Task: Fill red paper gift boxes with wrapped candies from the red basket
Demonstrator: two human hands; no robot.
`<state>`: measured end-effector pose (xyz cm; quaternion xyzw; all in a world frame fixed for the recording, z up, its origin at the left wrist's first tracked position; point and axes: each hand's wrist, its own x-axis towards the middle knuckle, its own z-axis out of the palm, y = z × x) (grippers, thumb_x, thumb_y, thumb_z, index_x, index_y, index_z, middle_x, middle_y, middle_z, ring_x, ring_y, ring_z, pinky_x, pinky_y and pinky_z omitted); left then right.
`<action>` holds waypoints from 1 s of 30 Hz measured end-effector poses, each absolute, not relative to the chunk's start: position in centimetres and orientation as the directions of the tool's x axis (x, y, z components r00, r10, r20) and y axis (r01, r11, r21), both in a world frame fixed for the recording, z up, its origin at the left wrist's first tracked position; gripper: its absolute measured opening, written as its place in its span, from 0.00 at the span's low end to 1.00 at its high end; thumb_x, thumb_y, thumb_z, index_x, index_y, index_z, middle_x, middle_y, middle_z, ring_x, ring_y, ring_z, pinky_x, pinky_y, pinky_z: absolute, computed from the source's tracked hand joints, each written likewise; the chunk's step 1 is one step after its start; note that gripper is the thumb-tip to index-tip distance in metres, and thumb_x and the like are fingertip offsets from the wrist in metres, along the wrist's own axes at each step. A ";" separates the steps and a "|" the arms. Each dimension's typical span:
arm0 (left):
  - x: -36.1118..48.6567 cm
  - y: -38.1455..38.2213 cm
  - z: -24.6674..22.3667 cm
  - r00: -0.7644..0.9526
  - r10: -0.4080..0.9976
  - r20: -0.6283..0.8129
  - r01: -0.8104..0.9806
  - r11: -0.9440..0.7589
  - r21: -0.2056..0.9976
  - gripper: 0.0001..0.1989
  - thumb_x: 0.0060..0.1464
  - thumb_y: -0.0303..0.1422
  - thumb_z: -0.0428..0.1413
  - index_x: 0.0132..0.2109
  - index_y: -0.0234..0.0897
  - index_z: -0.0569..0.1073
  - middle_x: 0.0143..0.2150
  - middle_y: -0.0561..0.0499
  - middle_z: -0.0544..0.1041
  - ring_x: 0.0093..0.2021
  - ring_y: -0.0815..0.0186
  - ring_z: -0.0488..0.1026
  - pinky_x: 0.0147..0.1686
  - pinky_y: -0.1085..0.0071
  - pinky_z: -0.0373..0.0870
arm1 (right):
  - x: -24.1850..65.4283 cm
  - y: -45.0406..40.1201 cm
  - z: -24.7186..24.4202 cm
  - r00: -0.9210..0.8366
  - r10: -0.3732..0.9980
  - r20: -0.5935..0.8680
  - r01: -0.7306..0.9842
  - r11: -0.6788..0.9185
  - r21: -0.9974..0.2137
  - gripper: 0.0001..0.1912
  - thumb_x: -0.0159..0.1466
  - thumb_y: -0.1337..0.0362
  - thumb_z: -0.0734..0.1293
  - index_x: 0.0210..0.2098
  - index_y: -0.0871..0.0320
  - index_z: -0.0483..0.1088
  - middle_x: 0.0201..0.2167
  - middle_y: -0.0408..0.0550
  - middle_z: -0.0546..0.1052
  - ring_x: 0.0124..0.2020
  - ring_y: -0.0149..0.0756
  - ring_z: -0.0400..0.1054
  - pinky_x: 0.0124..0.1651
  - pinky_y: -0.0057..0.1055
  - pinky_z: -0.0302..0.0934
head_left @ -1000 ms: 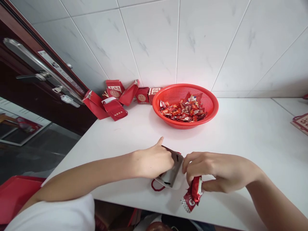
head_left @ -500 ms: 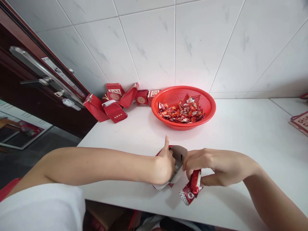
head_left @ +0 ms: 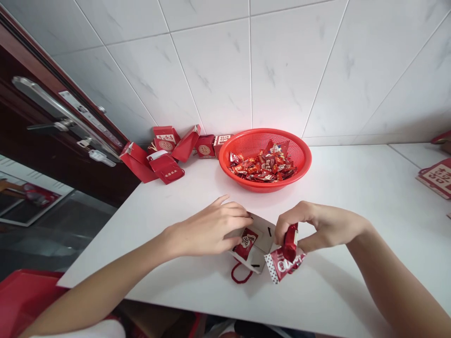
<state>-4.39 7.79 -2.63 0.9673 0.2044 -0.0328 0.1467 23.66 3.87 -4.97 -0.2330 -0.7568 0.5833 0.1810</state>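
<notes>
A small open gift box (head_left: 260,241), pale inside with a red cord handle (head_left: 241,277), sits on the white table. Inside it lies a red candy packet (head_left: 245,244) with white lettering. My left hand (head_left: 220,230) is over the box's left side, palm down, its thumb beside the packet and its fingers apart; whether it presses on the box edge is hard to see. My right hand (head_left: 310,227), at the box's right side, is closed on wrapped candies: a shiny red one (head_left: 291,241) and a dark red packet (head_left: 280,267) with a dotted end.
Behind the box stands a red plastic basket (head_left: 266,187) holding many wrapped candies (head_left: 260,165). Several red gift boxes (head_left: 167,167) crowd the table's back left against the tiled wall. Another printed box (head_left: 439,177) lies at the far right. A dark door (head_left: 63,124) borders the left.
My left hand has come up out of the box and shifted left, uncovering the packet inside. My right hand has risen slightly, still holding its candies. The camera view has shifted a little.
</notes>
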 end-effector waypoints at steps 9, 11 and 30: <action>-4.1 5.8 -4.4 0.848 0.518 -0.111 0.475 -0.652 0.591 0.29 0.52 0.30 0.63 0.61 0.43 0.70 0.65 0.46 0.71 0.65 0.50 0.67 0.65 0.56 0.63 | 20.7 4.0 -3.1 -0.581 0.803 0.128 -0.089 0.094 -0.992 0.06 0.65 0.67 0.71 0.39 0.61 0.71 0.33 0.46 0.76 0.32 0.30 0.70 0.35 0.27 0.67; -4.2 5.7 -4.8 0.828 0.547 -0.120 0.488 -0.600 0.634 0.34 0.50 0.30 0.63 0.65 0.43 0.67 0.66 0.46 0.69 0.65 0.50 0.66 0.65 0.56 0.64 | 20.1 4.1 -2.8 -0.633 0.765 0.122 0.049 0.197 -0.979 0.06 0.64 0.72 0.69 0.42 0.61 0.72 0.36 0.47 0.78 0.36 0.32 0.72 0.39 0.28 0.68; -4.4 5.6 -5.3 0.833 0.537 -0.133 0.515 -0.666 0.540 0.08 0.55 0.34 0.64 0.43 0.40 0.80 0.58 0.45 0.77 0.67 0.47 0.64 0.69 0.47 0.53 | 16.4 4.7 -3.9 -0.712 0.596 -0.371 0.661 0.391 -0.641 0.10 0.59 0.78 0.64 0.37 0.60 0.71 0.33 0.46 0.73 0.30 0.31 0.63 0.28 0.26 0.52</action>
